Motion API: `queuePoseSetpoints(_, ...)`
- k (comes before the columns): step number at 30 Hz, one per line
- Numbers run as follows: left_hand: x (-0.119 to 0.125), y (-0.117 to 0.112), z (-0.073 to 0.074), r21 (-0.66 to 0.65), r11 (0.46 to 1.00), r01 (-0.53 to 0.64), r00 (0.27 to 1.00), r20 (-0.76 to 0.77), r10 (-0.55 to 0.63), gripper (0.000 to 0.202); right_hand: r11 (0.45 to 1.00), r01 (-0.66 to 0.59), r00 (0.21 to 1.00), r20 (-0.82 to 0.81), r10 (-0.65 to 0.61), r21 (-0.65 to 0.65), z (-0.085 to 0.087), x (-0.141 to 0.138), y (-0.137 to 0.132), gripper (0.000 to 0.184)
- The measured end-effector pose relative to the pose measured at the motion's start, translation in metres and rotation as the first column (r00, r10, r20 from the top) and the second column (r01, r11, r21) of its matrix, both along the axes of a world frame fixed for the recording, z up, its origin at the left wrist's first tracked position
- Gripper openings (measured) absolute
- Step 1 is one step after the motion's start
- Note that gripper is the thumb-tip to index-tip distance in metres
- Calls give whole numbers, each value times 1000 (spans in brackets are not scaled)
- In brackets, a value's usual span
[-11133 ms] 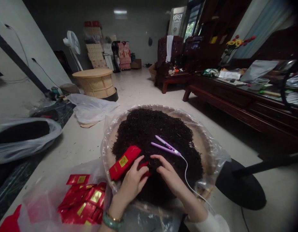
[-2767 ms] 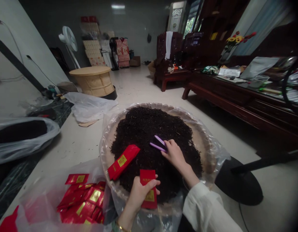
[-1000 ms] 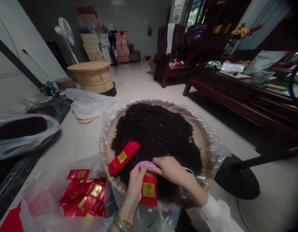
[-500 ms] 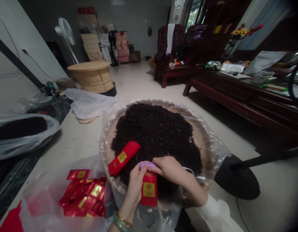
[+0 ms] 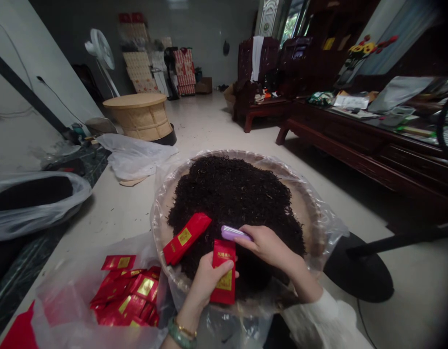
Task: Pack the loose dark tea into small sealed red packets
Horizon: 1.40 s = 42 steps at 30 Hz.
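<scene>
Near left: clear plastic bag (image 5: 64,300) of flat red sachets (image 5: 125,295). Right of it, left hand (image 5: 205,281) pinching a small red foil packet with gold label (image 5: 224,278) between thumb and fingers, upright over the near rim of a round film-lined woven tray (image 5: 159,218). Just beyond, right hand (image 5: 269,245) curled tight around a lilac plastic sealing clip (image 5: 234,233), just above the packet's top. Behind, a long red pouch (image 5: 186,237) slanted on heaped dark loose tea (image 5: 231,194). Far left, round wicker table (image 5: 140,114).

Pale tiled floor (image 5: 209,126), dark wooden furniture (image 5: 355,140), white fan (image 5: 99,48).
</scene>
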State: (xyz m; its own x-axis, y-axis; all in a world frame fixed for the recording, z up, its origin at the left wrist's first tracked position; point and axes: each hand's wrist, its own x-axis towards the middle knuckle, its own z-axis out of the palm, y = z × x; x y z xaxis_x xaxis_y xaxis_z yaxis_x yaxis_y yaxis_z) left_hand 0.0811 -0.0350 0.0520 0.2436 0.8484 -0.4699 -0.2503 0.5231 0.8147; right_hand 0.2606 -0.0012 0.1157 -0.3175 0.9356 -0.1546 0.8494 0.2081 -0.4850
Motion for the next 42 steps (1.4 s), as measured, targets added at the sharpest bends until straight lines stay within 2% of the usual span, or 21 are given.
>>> queuePoseSetpoints(9, 4, -3, 1, 0, 1000, 21, 1000, -2, -21, 58, 994, -95, 989, 115, 88, 56, -9, -18, -5, 41)
queuePoseSetpoints(16, 6, 2, -5, 81, 996, -35, 997, -61, 40, 49, 996, -74, 993, 100, 69, 45, -7, -15, -3, 43)
queuePoseSetpoints(20, 6, 3, -2, 68, 997, -43, 999, -5, 43, 54, 995, 58, 995, 72, -63, 78, -11, 5, 11, 38)
queuePoseSetpoints(24, 6, 2, 4, 66, 993, -95, 994, 60, 91, 54, 954, 248, 958, 103, -267, 172, -21, 29, 27, 48)
queuePoseSetpoints(26, 7, 2, 5, 67, 991, -113, 991, 73, 108, 53, 920, 272, 957, 23, -290, 281, -25, 29, 26, 44)
queuePoseSetpoints(28, 9, 2, 6, 68, 991, -118, 991, 77, 113, 51, 910, 241, 970, -112, -215, 338, -28, 19, 17, 32)
queuePoseSetpoints(30, 9, 3, 6, 89, 984, -151, 987, 65, 146, 49, 949, 153, 966, -244, -85, 276, -30, 2, 4, 20)
queuePoseSetpoints(32, 8, 4, 5, 137, 973, -186, 983, 19, 185, 47, 976, 88, 943, -333, -18, 197, -33, -15, -8, 19)
queuePoseSetpoints(35, 4, 4, 3, 229, 960, -160, 976, -107, 188, 42, 986, 78, 909, -417, -9, 149, -34, -30, -20, 26)
queuePoseSetpoints(38, 1, 3, 2, 302, 943, -136, 959, -200, 203, 41, 994, 69, 871, -492, -19, 83, -32, -31, -24, 25)
queuePoseSetpoints(42, -1, 2, 5, 295, 943, -155, 957, -193, 217, 42, 998, 60, 832, -552, -60, -17, -31, -21, -24, 26)
